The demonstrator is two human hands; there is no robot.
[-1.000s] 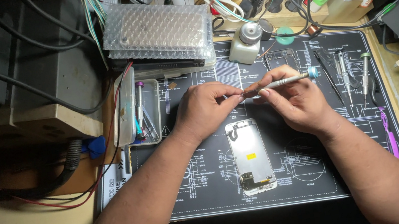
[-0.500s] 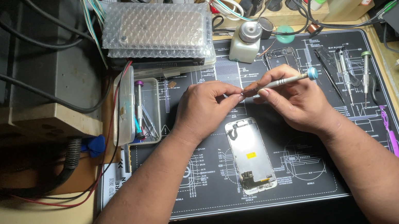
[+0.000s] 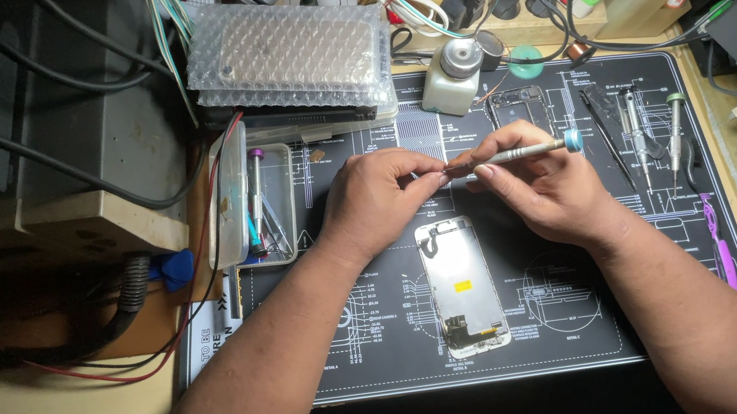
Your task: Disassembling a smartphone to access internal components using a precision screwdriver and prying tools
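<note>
1. The right hand (image 3: 544, 187) holds a slim precision screwdriver (image 3: 515, 155) level above the mat. Its fingers are closed round the metal shaft, and the blue cap points out to the right.
2. The left hand (image 3: 377, 198) meets it at the tip end, with thumb and forefinger pinched together right at the driver's point. I judge the pinch steadies the bit or something tiny on it. Whether a screw sits between the fingertips is too small to tell.
3. Both hands hover in the air just above the top edge of the opened smartphone (image 3: 463, 285), so the tool's tip stays close to the work.
4. The smartphone lies flat near the middle of the black repair mat (image 3: 357, 333), lengthwise toward the person. It shows a pale metal inner plate with a small yellow mark, and dark components at its top and bottom ends.
5. Beyond the hands lies a dark phone frame (image 3: 523, 108), beside a white dispenser bottle (image 3: 452, 80).
6. To the right, spare screwdrivers (image 3: 657, 138) and a purple pry tool (image 3: 719, 239) lie in a row within reach.
7. To the left a clear tray (image 3: 258, 208) holds more tools, and a bubble-wrapped package (image 3: 289, 55) sits behind it.
</note>
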